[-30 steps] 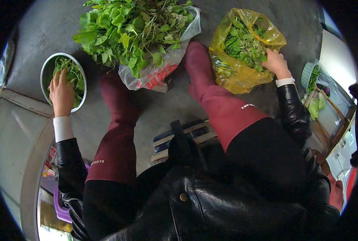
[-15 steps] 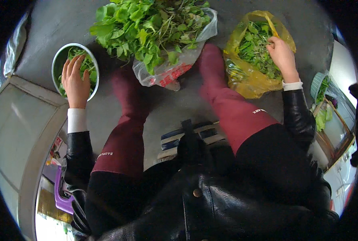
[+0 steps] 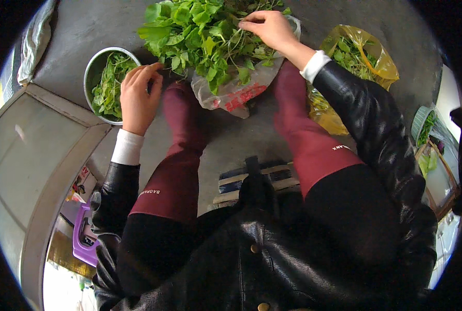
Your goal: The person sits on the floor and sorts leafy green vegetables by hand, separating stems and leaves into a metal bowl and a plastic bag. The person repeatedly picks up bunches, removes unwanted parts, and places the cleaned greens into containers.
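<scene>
A leafy heap of greens (image 3: 194, 31) lies on a white plastic bag (image 3: 259, 85) with red print, just beyond my feet. My right hand (image 3: 275, 31) reaches over the heap's right side, thumb and forefinger pinched on a thin stem. My left hand (image 3: 139, 96) hovers between the heap and a metal bowl (image 3: 87, 85), its fingers bent and the thumb a little apart. Nothing shows in that hand. Picked greens (image 3: 106, 90) lie inside the bowl. Partly behind my right forearm sits a yellow plastic bag (image 3: 386, 67) holding more greens.
My maroon boots (image 3: 163, 181) stand either side of the white bag on the grey floor (image 3: 231, 132). A glazed frame (image 3: 39, 135) borders the left. At far right are a pale green basket (image 3: 420, 122) with greens and a wooden frame (image 3: 446, 202). A purple plastic item (image 3: 80, 238) is lower left.
My right hand has left the yellow bag and moved left to the heap, where it grips a stem. My left hand has come out of the bowl toward the heap. The view has shifted slightly.
</scene>
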A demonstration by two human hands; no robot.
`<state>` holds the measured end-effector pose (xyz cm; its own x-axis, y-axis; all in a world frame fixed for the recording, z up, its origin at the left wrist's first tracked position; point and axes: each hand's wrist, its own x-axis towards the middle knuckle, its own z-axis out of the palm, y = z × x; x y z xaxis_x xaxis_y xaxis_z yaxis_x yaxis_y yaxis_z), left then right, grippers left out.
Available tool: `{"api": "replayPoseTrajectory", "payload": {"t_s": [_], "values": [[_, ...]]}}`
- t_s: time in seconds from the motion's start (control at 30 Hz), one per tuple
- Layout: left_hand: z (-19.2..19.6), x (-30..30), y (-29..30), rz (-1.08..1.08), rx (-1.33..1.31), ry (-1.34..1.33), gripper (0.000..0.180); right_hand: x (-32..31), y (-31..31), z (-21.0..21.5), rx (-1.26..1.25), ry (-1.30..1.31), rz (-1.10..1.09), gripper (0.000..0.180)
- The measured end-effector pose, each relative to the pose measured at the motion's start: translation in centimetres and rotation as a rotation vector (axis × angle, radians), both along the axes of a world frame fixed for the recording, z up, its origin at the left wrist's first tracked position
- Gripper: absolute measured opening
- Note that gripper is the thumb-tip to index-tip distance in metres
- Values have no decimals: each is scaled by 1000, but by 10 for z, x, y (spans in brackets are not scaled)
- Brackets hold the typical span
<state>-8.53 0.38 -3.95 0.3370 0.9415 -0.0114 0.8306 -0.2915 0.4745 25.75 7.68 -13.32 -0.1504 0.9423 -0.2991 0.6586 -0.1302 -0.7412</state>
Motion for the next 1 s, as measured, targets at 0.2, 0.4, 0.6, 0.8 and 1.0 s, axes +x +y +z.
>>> {"api": "replayPoseTrajectory", "payload": {"t_s": [0.2,0.4,0.6,0.8,1.0], "values": [[35,27,9,142,-176,-362,19,13,-20,102,-226,474,-71,28],[65,78,25,13,-324,-755,20,-5,-26,149,-492,666,13,20],[68,99,27,-67,-807,-882,30,-18,-22,164,-315,651,118,21],[91,84,45,-62,-925,-972,39,-24,-6,205,-323,650,65,18],[109,90,40,84,-1217,-1183,34,-23,-9,194,-378,799,80,15]]}}
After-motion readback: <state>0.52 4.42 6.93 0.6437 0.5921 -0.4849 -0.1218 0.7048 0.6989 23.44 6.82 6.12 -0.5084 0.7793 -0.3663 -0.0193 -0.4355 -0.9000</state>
